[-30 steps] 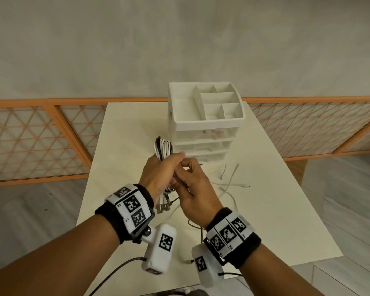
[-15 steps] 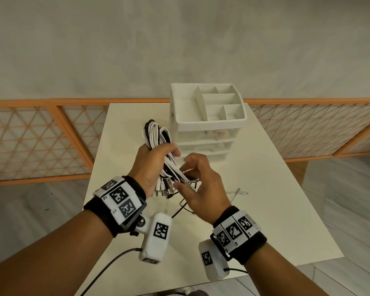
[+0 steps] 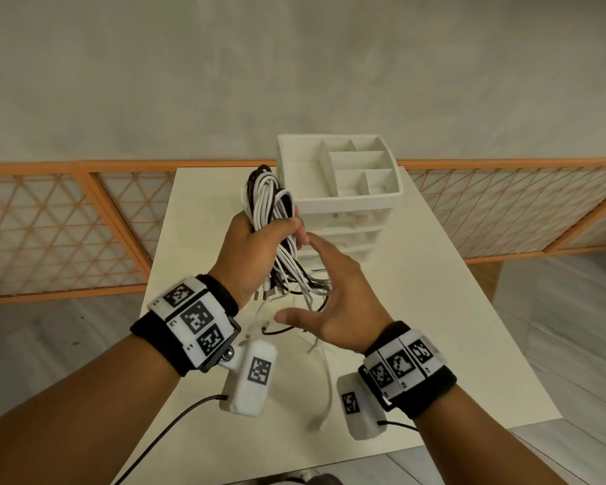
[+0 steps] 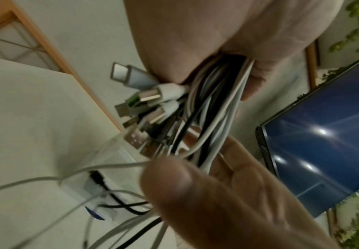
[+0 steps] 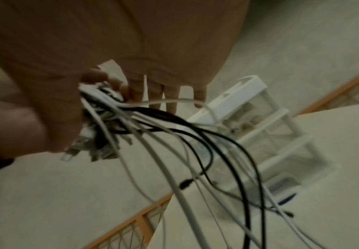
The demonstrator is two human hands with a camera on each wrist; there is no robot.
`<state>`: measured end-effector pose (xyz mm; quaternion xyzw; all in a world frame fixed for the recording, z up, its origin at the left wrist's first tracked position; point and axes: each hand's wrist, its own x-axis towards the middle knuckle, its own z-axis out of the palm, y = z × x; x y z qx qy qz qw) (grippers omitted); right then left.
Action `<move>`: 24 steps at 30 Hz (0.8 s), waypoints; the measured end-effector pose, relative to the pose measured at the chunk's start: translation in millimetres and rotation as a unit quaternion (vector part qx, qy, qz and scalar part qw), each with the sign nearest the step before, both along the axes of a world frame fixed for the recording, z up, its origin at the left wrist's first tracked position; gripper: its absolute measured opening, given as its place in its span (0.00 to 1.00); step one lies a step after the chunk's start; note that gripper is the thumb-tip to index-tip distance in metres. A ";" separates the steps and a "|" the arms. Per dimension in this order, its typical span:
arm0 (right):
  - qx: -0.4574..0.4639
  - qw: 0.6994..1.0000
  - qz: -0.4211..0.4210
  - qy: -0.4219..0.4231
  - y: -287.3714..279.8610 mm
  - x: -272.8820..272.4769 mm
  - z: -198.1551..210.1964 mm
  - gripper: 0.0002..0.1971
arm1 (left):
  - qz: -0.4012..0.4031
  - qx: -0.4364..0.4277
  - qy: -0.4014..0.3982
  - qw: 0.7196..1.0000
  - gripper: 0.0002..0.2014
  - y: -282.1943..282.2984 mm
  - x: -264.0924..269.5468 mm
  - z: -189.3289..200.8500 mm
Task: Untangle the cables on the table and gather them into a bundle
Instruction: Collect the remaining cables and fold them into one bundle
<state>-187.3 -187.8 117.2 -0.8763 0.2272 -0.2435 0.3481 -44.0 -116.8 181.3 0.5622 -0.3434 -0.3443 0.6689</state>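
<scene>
My left hand (image 3: pixel 284 233) grips a bundle of white and black cables (image 3: pixel 267 197) above the table (image 3: pixel 434 309). The loops stick up past my fist, and the USB plugs (image 4: pixel 144 99) poke out below the palm. Several loose strands (image 3: pixel 305 292) hang from the bundle down to the tabletop, and one white end (image 3: pixel 318 426) lies near the front edge. My right hand (image 3: pixel 329 288) is open just right of the hanging strands, fingers (image 5: pixel 168 96) straight and thumb spread. In the left wrist view the strands run across the right palm (image 4: pixel 238 182).
A white drawer organiser (image 3: pixel 343 190) with open top compartments stands at the back of the table, just behind the bundle. An orange lattice railing (image 3: pixel 67 232) runs behind the table on both sides. Wrist camera leads hang below both arms.
My left hand has lifted the bundle higher and further from me. My right hand has let go of the strands it was pinching and has opened out beside them.
</scene>
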 end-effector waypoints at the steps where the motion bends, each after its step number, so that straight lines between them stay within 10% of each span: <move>1: 0.005 1.000 -0.008 0.011 2.6 6.2 1.2 0.52 | 0.007 -0.001 -0.010 1.000 0.08 -1.1 -2.6 1.8; 7: 0.006 0.995 -0.086 0.052 3.6 14.6 -39.1 0.17 | 0.095 -0.007 -0.023 0.995 0.09 -2.1 5.4 12.9; 13: 0.030 0.994 -0.107 -0.008 5.3 -0.6 -56.2 0.26 | 0.146 0.015 -0.001 0.989 0.11 0.4 16.4 8.5; 24: 0.072 0.989 -0.027 -0.127 -3.5 -11.6 -1.1 0.08 | 0.169 0.024 0.014 0.985 0.06 -9.7 21.0 10.3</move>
